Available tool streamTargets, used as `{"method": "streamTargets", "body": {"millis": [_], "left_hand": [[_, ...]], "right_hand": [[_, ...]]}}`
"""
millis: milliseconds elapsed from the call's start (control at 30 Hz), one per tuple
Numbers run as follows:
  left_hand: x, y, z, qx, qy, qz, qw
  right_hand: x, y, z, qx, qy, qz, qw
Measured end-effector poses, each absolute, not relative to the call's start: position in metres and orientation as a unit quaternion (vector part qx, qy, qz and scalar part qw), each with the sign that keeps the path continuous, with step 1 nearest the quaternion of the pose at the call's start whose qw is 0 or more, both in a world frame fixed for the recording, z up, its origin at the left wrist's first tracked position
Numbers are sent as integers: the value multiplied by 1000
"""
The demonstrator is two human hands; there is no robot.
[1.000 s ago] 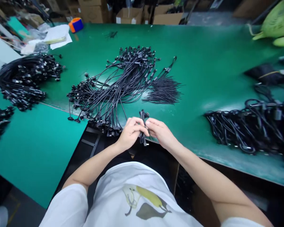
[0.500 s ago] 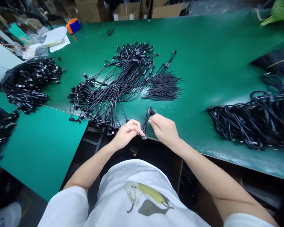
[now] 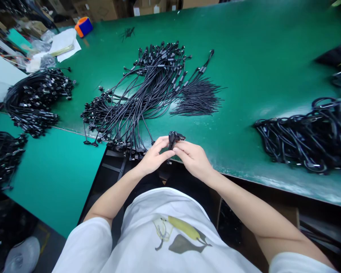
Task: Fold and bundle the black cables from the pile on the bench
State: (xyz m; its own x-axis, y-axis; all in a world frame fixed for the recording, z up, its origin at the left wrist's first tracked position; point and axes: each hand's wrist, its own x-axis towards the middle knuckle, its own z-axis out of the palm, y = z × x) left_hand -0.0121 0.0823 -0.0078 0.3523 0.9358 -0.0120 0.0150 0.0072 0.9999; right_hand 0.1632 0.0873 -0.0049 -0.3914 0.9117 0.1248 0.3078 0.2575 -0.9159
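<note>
Between my two hands, at the table's near edge, is a black cable (image 3: 173, 138) folded into a short bundle. My left hand (image 3: 156, 154) closes on its left side, thumb pressed toward the bundle. My right hand (image 3: 191, 156) pinches it from the right, with fingertips close to the left thumb. A dark connector end juts out to the right above the right fingers. Beyond my hands lies a heap of loose black cables (image 3: 147, 87) with plugs at both ends. A fan of thin black ties (image 3: 200, 98) rests against the heap's right side.
Bundled cables (image 3: 298, 140) lie in a row on the right of the green table (image 3: 250, 68). More cable piles (image 3: 36, 98) sit at the left. An orange and blue tape roll (image 3: 83, 27) and papers (image 3: 64, 42) are at the back left. Cardboard boxes (image 3: 150, 7) stand behind.
The folded cable has been raised and turned more upright, with its looped end toward the top. My hands have drawn closer together around it. The view has shifted slightly.
</note>
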Motion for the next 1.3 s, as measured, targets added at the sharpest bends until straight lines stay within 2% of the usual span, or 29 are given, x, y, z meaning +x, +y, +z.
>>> {"method": "streamTargets", "body": {"millis": [100, 167, 233, 300, 433, 500, 633, 800, 933, 1033, 1100, 1200, 1300], "left_hand": [[-10, 82, -8, 616, 439, 398, 519], [-8, 81, -9, 601, 438, 406, 531], [-5, 80, -11, 559, 426, 419, 575], [-2, 79, -12, 506, 416, 432, 619], [4, 78, -11, 469, 425, 469, 616], [5, 79, -10, 476, 432, 470, 605], [-6, 87, -7, 495, 412, 445, 622], [-29, 100, 2, 545, 392, 402, 623], [-31, 104, 9, 607, 405, 380, 569], [-27, 106, 13, 663, 400, 338, 535], [-22, 107, 12, 684, 426, 321, 498], [-11, 109, 6, 687, 478, 361, 411], [2, 108, -4, 678, 508, 415, 332]], "right_hand": [[162, 89, -4, -406, -615, 583, 342], [162, 88, -2, -414, -624, 574, 331], [162, 86, 0, -452, -655, 503, 336], [162, 82, 2, -495, -724, 351, 328], [162, 79, 1, -503, -833, 32, 228], [164, 80, -3, -486, -847, 11, 214], [175, 88, -13, -442, -862, 40, 244], [191, 94, -20, -471, -846, -100, 229], [197, 92, -23, -429, -850, -152, 265], [202, 92, -26, -433, -849, -154, 259], [205, 93, -29, -447, -854, -108, 241], [208, 95, -32, -468, -852, -25, 234], [208, 94, -28, -498, -835, -5, 234]]}}
